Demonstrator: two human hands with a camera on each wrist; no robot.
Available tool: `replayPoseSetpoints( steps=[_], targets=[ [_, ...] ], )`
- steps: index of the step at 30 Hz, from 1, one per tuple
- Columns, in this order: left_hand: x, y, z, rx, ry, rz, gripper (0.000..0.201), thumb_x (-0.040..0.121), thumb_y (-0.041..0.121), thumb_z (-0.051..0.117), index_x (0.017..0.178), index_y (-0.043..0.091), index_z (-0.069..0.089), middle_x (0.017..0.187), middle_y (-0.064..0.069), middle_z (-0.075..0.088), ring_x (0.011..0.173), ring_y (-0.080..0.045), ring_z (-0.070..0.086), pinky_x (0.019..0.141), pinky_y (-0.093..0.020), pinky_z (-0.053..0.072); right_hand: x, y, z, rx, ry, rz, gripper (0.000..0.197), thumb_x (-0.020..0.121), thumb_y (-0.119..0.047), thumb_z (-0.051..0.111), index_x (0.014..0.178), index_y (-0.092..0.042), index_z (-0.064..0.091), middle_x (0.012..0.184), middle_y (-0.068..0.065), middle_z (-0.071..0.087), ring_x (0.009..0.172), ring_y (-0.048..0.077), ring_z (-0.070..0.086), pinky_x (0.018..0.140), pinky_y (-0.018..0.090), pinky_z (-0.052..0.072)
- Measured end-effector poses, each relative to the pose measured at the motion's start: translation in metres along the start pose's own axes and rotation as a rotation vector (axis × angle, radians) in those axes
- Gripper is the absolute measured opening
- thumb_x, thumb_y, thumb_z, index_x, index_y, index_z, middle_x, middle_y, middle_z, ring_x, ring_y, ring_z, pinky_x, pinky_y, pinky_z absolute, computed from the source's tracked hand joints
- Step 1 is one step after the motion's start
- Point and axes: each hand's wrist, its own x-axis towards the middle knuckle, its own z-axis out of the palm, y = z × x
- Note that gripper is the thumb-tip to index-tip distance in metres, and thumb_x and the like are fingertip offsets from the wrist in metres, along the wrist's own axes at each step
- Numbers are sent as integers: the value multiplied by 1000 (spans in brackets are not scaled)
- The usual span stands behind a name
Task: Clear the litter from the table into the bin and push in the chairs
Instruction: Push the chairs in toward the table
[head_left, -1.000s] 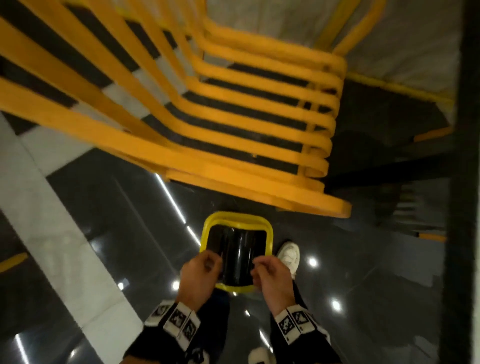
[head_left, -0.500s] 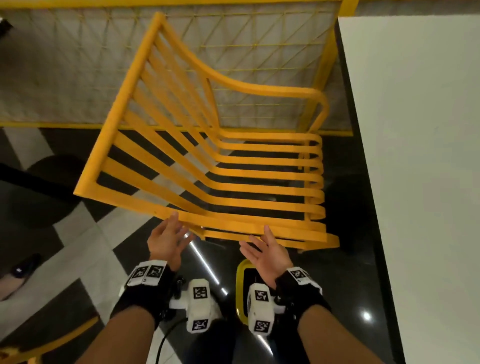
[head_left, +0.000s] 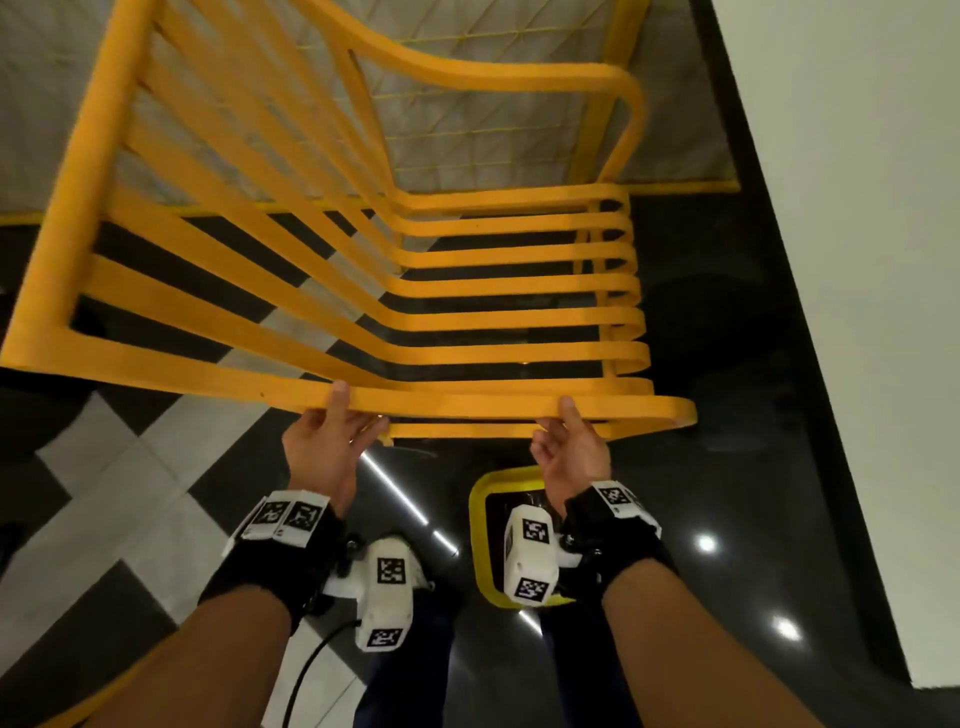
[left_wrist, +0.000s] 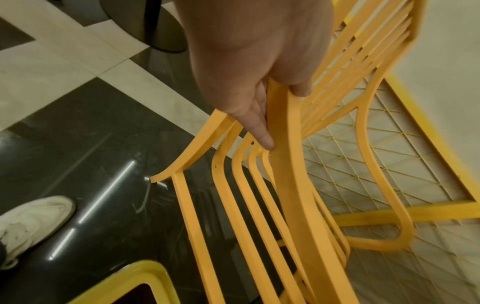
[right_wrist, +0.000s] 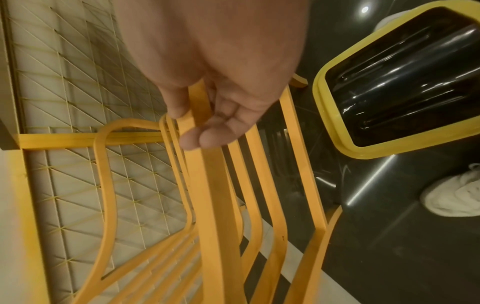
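Note:
A yellow slatted chair (head_left: 467, 408) stands on the dark floor left of the white table (head_left: 857, 208). My left hand (head_left: 332, 431) grips its near rail, thumb on top and fingers underneath. My right hand (head_left: 569, 447) holds the same rail further right. The left wrist view shows the left hand (left_wrist: 259, 61) pinching the chair rail (left_wrist: 293, 185). In the right wrist view the right hand (right_wrist: 221, 61) curls round the chair rail (right_wrist: 215, 205). The yellow-rimmed bin (head_left: 478, 519) with a black liner sits on the floor below my right wrist, and the bin (right_wrist: 327, 115) is also in the right wrist view.
A yellow-framed mesh panel (head_left: 467, 130) runs behind the chair. The table's dark edge lies close to the chair's right side. My white shoes (left_wrist: 28, 222) stand near the bin (left_wrist: 145, 267). A round pedestal base (left_wrist: 145, 24) stands on the tiles to the left.
A second ago both hands held the bin's rim. They let go, rose open toward the chair, and now grip its near rail.

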Motion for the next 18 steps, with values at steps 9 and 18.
replayPoseSetpoints(
  steps=[9,18],
  targets=[
    [-15,-16,30,-62,-36,-73,38,92,27,54,123,5,54,115,-17,67,100,-27,68,78,-37,59,10,-30,-26,36,21,-42,15,87,-27,62,78,-15,58,72,6,59,36,7,43,36,17,34],
    [-34,-39,88,-109,-58,-112,42,89,27,58,125,6,52,115,-16,67,97,-25,69,71,-33,60,25,-78,-54,59,129,-107,16,90,-29,58,78,-17,58,71,4,58,33,5,39,33,16,31]
  ],
)
